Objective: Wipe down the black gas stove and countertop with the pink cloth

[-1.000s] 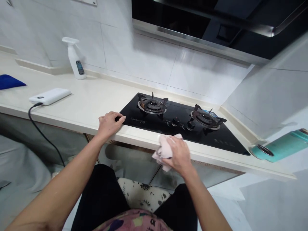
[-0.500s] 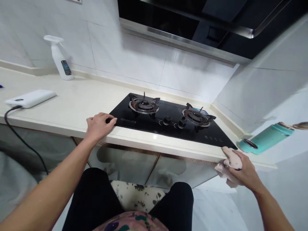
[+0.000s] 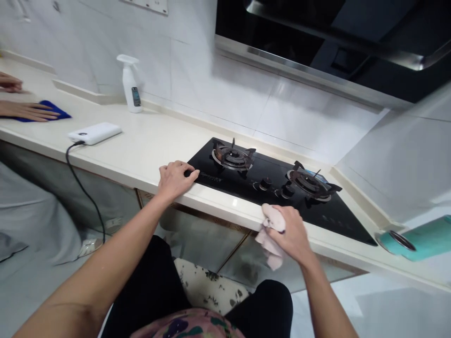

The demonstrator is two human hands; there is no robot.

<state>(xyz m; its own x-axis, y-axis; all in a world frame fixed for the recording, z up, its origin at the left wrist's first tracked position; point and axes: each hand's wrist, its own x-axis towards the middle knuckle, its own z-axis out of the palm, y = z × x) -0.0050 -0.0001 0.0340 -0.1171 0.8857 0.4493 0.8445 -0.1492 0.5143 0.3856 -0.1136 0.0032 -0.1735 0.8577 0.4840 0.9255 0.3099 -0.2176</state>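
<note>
- Ahead, a long cream countertop (image 3: 148,145) runs along a white tiled wall, under a dark range hood (image 3: 317,33).
- Set into it is a black glass hob (image 3: 282,197) with two burners and two knobs.
- My left hand (image 3: 175,178) lies palm down, fingers together, on the counter's front edge at the hob's left corner.
- My right hand (image 3: 291,230) is clenched around a pale pink cloth (image 3: 269,232), pressing it to the counter's front edge below the knobs.
- Far left, another person's hand (image 3: 26,111) rests on a blue cloth (image 3: 52,110).
- Nearby sit a white power bank (image 3: 94,133) and a spray bottle (image 3: 130,84).
</note>
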